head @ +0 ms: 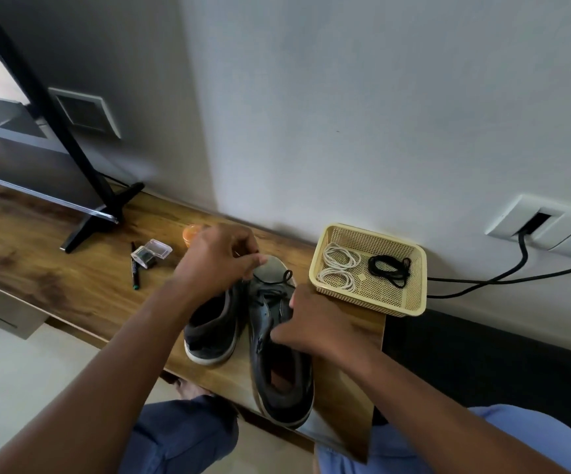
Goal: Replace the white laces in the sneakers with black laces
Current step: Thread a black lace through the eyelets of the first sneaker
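- On the left of the shelf (21,234) lie a pen (134,268) and a small clear box (151,253) (neither belongs to the task).
- The left hand (217,256) is over the toes of the shoes with its fingers curled; it seems to pinch a thin lace end, but this is too small to be sure.
- The left shoe (213,325) stands beside it. Its front is hidden by the hand, so its lacing cannot be judged.
- The right shoe (279,354) has a black lace (286,278) already crossing its eyelets, with a loop free at the toe. Probably this shoe is partly laced.
- The right hand (315,321) rests on this shoe, fingers bent at the eyelets, apparently holding it.
- In the basket (410,306) lie two white coils (337,268) and one black coil (389,269). So both white laces are out, and one black lace is not yet used.
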Tool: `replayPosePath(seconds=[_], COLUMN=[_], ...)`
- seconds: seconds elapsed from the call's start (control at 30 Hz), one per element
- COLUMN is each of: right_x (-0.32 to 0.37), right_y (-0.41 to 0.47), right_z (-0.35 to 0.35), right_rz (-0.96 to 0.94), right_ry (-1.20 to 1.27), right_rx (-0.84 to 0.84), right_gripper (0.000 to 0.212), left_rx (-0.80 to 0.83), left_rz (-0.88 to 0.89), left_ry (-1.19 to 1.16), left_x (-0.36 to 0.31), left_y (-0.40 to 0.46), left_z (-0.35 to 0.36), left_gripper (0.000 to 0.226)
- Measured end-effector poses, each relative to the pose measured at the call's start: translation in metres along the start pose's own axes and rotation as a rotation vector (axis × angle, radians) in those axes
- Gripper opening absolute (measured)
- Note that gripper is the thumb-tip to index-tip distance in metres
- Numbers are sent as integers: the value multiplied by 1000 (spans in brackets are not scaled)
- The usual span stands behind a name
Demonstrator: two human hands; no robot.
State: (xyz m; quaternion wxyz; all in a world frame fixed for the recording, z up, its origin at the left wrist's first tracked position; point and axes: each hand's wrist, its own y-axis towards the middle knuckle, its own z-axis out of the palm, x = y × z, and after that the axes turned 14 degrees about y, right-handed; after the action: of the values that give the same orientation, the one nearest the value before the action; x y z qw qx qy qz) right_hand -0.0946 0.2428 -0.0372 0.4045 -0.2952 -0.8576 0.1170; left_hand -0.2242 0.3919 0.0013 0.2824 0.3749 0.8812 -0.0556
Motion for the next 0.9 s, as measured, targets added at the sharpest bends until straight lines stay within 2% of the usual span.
replayPosePath(seconds=[0.07,0.17,0.27,0.4,0.47,0.63,0.73,0.8,0.9], right_x=[-9,-17,-21,-25,-27,-32,-32,-33,-33], right_y=[2,6,9,14,15,16,19,18,15], right_z=[8,16,24,31,31,26,24,23,25], right_rz=[-6,-55,-138,-218,-222,-295,-272,-235,-195], right_ry=[47,133,177,209,254,294,270,286,315], right_rx=[-84,-177,-247,-301,-300,-229,-166,-162,-232], right_gripper=[63,57,43,36,38,70,86,79,45], left_rx=[142,232,314,372,357,290,175,85,16], left_rz=[62,145,181,158,145,84,-12,-66,-69], left_ry=[68,254,271,296,320,396,476,469,341], left_x=[0,-4,-6,-6,-6,-6,-2,-2,-6], left_y=[1,-1,-1,-1,-3,-6,-5,-6,-8], left_z=[5,17,29,38,42,48,51,49,43], left_gripper=[15,9,3,18,20,17,17,12,9])
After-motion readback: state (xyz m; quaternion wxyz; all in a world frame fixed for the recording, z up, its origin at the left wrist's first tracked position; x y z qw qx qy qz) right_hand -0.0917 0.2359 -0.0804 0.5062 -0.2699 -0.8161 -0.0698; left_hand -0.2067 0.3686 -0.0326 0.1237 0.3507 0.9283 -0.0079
